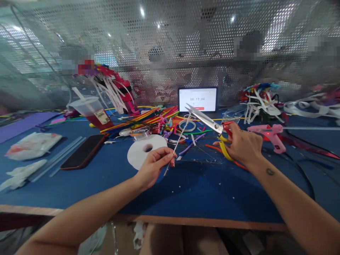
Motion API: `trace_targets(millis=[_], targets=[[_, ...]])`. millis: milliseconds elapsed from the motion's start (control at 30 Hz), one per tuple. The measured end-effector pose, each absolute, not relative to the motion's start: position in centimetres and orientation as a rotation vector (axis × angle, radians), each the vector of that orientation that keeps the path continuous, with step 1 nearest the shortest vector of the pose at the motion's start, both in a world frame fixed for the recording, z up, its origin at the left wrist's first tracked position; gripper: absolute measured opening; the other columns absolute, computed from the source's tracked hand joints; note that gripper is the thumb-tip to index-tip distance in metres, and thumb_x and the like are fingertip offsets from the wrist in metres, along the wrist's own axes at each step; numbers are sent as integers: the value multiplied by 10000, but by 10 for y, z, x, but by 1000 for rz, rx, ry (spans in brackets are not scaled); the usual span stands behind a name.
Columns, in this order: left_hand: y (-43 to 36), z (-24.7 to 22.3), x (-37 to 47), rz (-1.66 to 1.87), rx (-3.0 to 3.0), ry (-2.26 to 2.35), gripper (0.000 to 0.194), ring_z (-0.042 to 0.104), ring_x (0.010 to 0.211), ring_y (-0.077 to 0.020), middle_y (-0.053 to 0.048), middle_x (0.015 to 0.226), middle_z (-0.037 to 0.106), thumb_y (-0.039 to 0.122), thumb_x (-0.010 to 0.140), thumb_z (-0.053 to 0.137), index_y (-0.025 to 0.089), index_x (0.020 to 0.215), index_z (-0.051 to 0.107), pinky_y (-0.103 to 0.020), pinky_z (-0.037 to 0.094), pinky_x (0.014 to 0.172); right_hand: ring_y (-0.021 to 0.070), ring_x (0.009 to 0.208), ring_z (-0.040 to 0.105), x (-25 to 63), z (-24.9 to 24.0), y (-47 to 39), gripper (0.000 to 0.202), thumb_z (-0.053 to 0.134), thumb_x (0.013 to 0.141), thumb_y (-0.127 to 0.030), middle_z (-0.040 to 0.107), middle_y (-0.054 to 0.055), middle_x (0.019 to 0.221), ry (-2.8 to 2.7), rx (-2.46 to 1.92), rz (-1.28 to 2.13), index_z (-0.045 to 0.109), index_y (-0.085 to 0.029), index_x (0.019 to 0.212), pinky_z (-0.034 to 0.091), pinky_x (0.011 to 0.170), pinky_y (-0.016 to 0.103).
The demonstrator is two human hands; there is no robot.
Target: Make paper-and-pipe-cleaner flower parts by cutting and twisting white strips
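My left hand [158, 163] pinches a thin whitish strand [181, 134], which slants up and away from the fingertips; a short end pokes out below them. In my right hand [243, 143] is a pair of scissors [205, 118] with silver blades, slightly parted and pointing left, close to the upper end of the strand. The scissors' red and yellow handles are partly covered by my fingers. Behind my left hand lies a white disc [135, 154] with a hole in the middle. Coloured pipe cleaners [143, 120] are heaped beyond it.
A screen [198, 95] showing a timer stands at the back. On the right lies a pink glue gun [268, 134] with a lit red light. A phone [83, 152], a tilted cup of red drink [92, 112] and a plastic packet [33, 146] occupy the left.
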State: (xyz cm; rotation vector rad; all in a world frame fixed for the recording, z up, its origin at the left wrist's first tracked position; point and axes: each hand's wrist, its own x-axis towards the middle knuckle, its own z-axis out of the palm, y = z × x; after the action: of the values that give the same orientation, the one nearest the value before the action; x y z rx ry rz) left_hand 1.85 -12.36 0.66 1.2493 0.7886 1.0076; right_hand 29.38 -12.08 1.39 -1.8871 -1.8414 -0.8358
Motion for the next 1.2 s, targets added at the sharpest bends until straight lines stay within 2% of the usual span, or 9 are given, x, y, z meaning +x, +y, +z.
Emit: trace_targets(millis=[133,567,967,1200], targets=[[-123,5,18,1031,1266,789,146,505,576,-71,2,596,573,275,724,660,134,753,638,-182,391,576,188,493,493,297,16,-120,604,350,740,-648,594,87,587,-1875,-1882,-836,514,-113,965,147,511,267],[-127,8,18,1013,1276,755,153,513,576,-76,0,595,577,285,719,666,136,738,634,-187,383,581,182,526,486,298,13,-117,543,406,716,-620,546,48,566,-1832,-1736,-1010,513,-136,937,161,530,267],[-127,6,17,958,1258,697,118,514,569,-70,0,585,577,259,743,644,141,745,636,-183,364,575,186,533,497,299,12,-115,486,363,782,-544,550,59,551,-1841,-1714,-1053,533,-111,923,198,532,272],[-126,5,17,930,1222,661,127,511,560,-76,-2,580,569,255,727,659,133,745,632,-194,361,566,211,554,518,299,15,-116,616,304,762,-662,551,78,551,-1831,-1784,-994,540,-110,899,198,529,277]])
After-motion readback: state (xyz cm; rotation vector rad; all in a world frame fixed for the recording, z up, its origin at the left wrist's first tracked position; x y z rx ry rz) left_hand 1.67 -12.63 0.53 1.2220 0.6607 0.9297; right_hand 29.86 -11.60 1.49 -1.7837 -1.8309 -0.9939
